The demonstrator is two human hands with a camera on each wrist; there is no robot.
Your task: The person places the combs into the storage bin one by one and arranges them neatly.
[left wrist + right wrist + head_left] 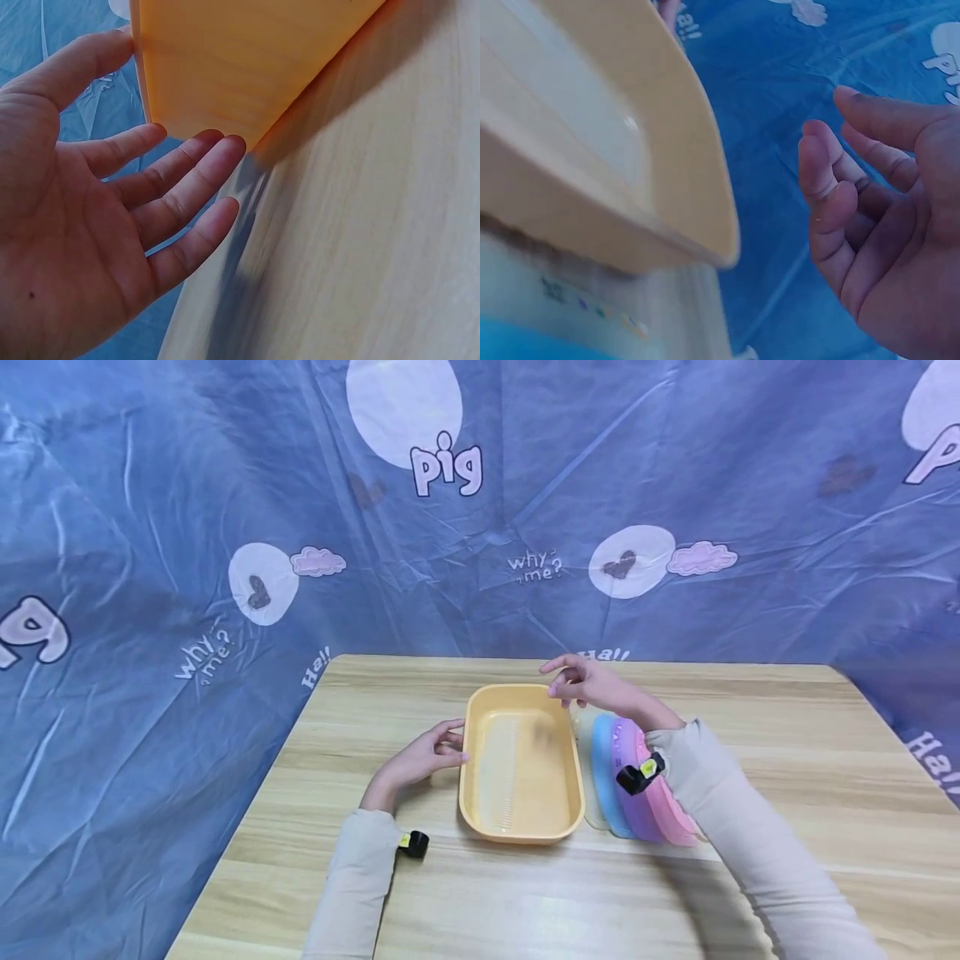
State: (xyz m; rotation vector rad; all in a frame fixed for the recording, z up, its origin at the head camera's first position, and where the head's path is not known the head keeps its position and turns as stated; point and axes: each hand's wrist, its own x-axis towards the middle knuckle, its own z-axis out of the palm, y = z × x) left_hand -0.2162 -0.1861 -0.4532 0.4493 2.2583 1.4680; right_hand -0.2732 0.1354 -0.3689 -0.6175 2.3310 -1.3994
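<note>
A yellow rectangular plastic basin (517, 835) with rounded corners sits on the table. Its floor bears a pale patch and a ridged line, whose nature I cannot tell. My left hand (420, 760) touches the basin's left side; the left wrist view shows the thumb at the rim and relaxed fingertips against the outer wall (225, 67). Near the basin's far right corner, my right hand (588, 683) hovers with loosely bent fingers. The right wrist view has this hand (892, 217) holding nothing, apart from the basin's rim (724, 251).
Fanned translucent flat pieces lie right of the basin: a clear one (588, 777), a blue one (606, 768), a purple one (630, 806) and pink ones (670, 818), partly beneath the right forearm. A blue printed cloth (480, 593) hangs behind the wooden table (787, 760).
</note>
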